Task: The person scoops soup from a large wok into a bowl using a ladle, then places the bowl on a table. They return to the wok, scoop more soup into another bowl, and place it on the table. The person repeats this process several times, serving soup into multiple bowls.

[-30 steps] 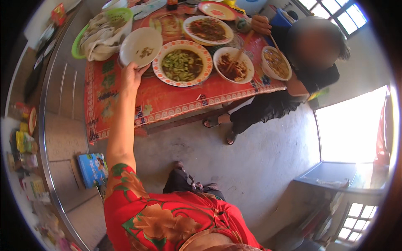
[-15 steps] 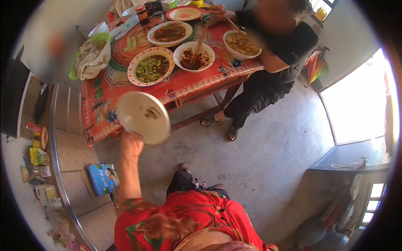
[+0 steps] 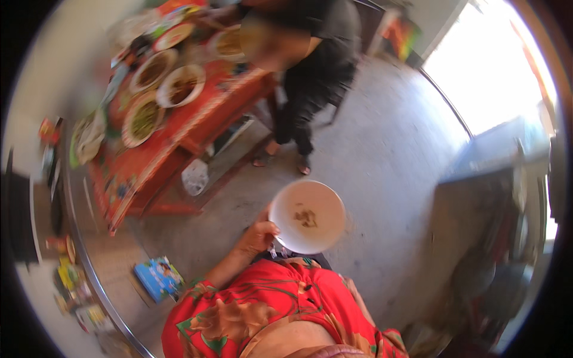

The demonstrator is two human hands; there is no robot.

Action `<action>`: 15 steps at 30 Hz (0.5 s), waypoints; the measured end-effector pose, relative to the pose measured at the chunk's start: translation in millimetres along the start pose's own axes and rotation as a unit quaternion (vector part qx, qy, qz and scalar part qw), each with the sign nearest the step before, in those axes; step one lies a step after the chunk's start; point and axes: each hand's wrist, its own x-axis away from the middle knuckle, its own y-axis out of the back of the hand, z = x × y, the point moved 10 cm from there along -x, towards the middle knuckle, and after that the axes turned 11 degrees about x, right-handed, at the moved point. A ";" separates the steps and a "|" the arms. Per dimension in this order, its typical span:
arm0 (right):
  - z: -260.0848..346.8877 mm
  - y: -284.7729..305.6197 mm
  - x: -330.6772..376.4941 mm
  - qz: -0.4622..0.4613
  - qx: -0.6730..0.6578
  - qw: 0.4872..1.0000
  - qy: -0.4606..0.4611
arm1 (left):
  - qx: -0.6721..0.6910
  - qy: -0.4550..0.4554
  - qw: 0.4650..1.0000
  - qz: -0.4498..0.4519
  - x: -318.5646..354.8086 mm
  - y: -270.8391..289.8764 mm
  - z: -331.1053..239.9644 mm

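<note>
On the left runs the shiny metal edge (image 3: 98, 286) of a cabinet. Beside its far part, a crumpled off-white cloth (image 3: 91, 137) lies at the left end of a red-covered table (image 3: 179, 128). 3 dishes stand close together there: a round pale-rimmed plate of green food (image 3: 127, 131), a pale dish of brown food (image 3: 170, 58) beyond it and a white round bowl with dark red-brown remains (image 3: 198, 95) to their right. Nearer, a flat blue printed box (image 3: 158, 278) is by the cabinet.

The left hand (image 3: 261, 234) grips a wide white round bowl (image 3: 319, 206) by its left side, the thumb at the rim. The bowl is in front of the body, off the table, with brown scraps (image 3: 306, 218) at its bottom. The step in hand seems to be holding it out; any move calls for a firm grip and little tilt. The right hand is out of sight; its fingers cannot be told.

Beyond the bowl is a person in black (image 3: 304, 83). Room for moving lies rightward over grey floor (image 3: 382, 155), bounded by a blue-grey ledge (image 3: 495, 152).
</note>
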 end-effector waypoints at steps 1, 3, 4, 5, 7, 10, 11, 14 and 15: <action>37.4 35.5 16.3 0.010 0.021 1.000 0.021 | -0.029 -0.001 0.999 -0.025 -6.8 7.7 19.2; -0.8 48.3 19.2 0.059 -0.031 0.997 -0.039 | -0.030 0.028 0.996 -0.082 -12.3 19.7 50.8; -17.0 45.2 12.5 0.055 -0.092 0.991 -0.080 | -0.014 0.024 0.989 -0.148 -15.6 21.4 52.4; 7.3 42.5 22.5 0.074 -0.107 0.988 -0.082 | -0.038 0.020 0.989 -0.139 -19.7 21.0 42.0; -9.5 15.8 8.3 0.084 -0.081 0.988 -0.105 | -0.075 0.001 0.991 -0.108 -26.2 -2.1 20.2; -10.7 10.4 20.4 0.092 -0.113 0.974 -0.175 | -0.090 -0.019 0.992 -0.087 -35.8 -27.0 15.7; -5.1 11.8 30.6 0.099 -0.121 0.967 -0.201 | -0.090 -0.019 0.992 -0.087 -36.5 -27.4 15.1; -3.7 2.0 39.2 0.108 -0.285 0.938 -0.165 | -0.099 0.019 0.992 -0.079 -56.7 -12.5 28.6; -16.5 -2.5 32.2 0.116 -0.297 0.936 -0.148 | -0.095 0.029 0.994 -0.047 -69.8 -18.5 34.2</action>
